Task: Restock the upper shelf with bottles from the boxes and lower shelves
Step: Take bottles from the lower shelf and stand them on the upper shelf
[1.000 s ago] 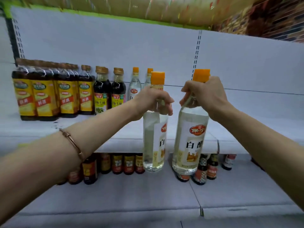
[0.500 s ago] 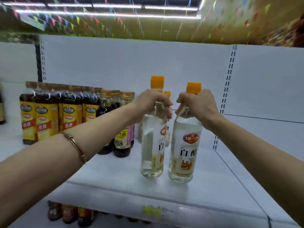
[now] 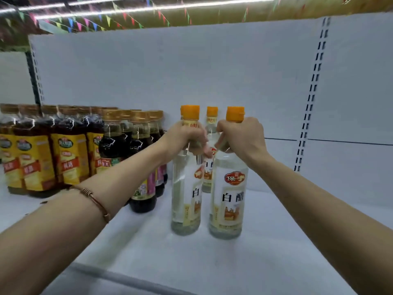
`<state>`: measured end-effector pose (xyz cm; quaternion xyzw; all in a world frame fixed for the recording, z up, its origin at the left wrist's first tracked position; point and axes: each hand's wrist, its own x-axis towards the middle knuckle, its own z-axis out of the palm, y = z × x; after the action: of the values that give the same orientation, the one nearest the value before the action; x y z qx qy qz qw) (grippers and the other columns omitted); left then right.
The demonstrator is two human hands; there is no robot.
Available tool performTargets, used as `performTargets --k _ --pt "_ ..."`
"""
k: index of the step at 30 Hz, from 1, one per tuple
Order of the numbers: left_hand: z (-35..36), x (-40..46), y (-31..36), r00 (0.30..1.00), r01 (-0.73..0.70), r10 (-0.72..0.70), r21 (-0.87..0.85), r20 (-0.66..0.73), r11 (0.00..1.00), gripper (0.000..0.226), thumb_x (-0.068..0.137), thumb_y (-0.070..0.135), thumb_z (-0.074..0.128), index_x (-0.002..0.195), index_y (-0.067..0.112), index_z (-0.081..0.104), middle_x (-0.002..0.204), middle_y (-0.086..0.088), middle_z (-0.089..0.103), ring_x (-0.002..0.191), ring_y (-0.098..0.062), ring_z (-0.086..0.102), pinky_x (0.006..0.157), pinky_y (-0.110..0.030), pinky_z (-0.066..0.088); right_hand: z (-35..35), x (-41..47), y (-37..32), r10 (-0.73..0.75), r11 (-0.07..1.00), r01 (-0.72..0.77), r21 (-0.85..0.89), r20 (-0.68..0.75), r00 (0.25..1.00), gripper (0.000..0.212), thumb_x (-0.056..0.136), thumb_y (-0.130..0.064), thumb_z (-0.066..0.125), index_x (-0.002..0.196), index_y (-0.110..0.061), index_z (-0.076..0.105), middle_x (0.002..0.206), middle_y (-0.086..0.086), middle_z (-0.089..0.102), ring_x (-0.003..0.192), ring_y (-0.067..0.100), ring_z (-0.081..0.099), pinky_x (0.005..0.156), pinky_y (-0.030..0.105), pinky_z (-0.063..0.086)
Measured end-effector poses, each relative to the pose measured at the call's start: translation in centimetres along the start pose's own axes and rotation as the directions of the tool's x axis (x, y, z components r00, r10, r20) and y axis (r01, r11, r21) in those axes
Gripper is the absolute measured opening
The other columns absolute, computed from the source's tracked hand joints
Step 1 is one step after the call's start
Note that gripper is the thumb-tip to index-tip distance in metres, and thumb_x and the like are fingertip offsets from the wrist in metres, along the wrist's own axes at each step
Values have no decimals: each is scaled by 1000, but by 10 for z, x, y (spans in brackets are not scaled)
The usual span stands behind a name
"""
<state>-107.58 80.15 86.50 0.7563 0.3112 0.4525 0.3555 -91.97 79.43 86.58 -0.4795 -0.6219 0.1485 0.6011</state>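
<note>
Two clear vinegar bottles with orange caps stand side by side on the white upper shelf [image 3: 276,248]. My left hand [image 3: 185,138] grips the neck of the left bottle [image 3: 185,201]. My right hand [image 3: 238,135] grips the neck of the right bottle [image 3: 229,199], whose white label faces me. Both bottle bases look to be on or just above the shelf surface. A third clear bottle [image 3: 210,167] of the same kind stands behind them, near the back panel.
Dark sauce bottles [image 3: 138,158] with gold caps stand left of the clear ones. Further left is a row of dark bottles with yellow labels [image 3: 42,158]. The shelf's right half is bare up to a slotted upright [image 3: 308,111]. A white back panel rises behind.
Both hands carried the two bottles up from in front of the lower shelf onto the upper shelf and further in. The camera view rose with them.
</note>
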Motion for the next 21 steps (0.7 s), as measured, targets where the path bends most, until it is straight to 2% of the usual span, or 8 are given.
performTargets --k 4,9,12,14,16,18,19,21 --pt "-4 4 -12 996 -37 50 157 -79 987 15 81 21 58 74 8 56 77 -13 57 73 -23 56 77 -33 46 2 -3 4 -99 994 98 -40 -29 995 29 82 -20 60 66 4 62 53 3 68 54 22 69 64 49 58" --pt "-2 -8 -18 954 -32 83 180 -287 983 19 84 33 71 86 20 58 81 -2 67 76 -21 65 76 -36 54 4 -19 15 -143 990 142 -16 -26 989 26 88 -31 60 70 -14 65 61 -2 70 61 14 70 70 48 58" --pt "4 -25 -24 919 9 66 188 -389 982 58 71 59 73 107 16 59 102 -4 69 95 -23 67 88 -42 55 7 -40 27 -126 990 129 57 -56 990 18 92 -41 61 83 -25 64 71 -10 70 70 1 67 74 30 55" --pt "14 -44 -35 933 56 20 199 -360 978 89 61 68 73 130 19 47 123 2 60 114 -18 58 98 -40 48 5 -51 31 -112 993 114 38 -52 992 18 91 -48 59 94 -30 62 73 -23 68 76 -8 63 71 14 47" --pt "23 -64 -53 950 82 3 258 -311 963 110 54 68 77 145 34 26 140 5 46 127 -14 46 104 -41 40 0 -57 35 -61 997 61 39 19 998 38 84 -59 59 110 -32 57 81 -27 68 84 -10 62 74 10 45" --pt "24 -77 -65 958 75 -14 202 -286 977 110 55 55 83 145 41 21 131 11 49 118 -5 50 99 -36 45 -9 -61 41 26 998 -35 57 154 988 69 72 -67 69 128 -34 46 108 -17 67 101 1 63 86 25 52" --pt "22 -81 -66 962 80 -37 151 -271 985 108 58 45 85 145 39 21 122 15 53 108 1 54 94 -31 49 -15 -62 44 69 996 -82 45 239 969 81 69 -62 75 136 -34 37 120 -11 61 107 7 62 88 33 54" --pt "14 -83 -66 964 128 -110 62 -242 990 107 57 35 84 144 31 22 116 11 59 102 -3 60 90 -35 54 -26 -70 48 163 986 -153 -57 415 895 96 71 -34 84 142 -31 19 125 -7 54 109 12 61 87 32 55"
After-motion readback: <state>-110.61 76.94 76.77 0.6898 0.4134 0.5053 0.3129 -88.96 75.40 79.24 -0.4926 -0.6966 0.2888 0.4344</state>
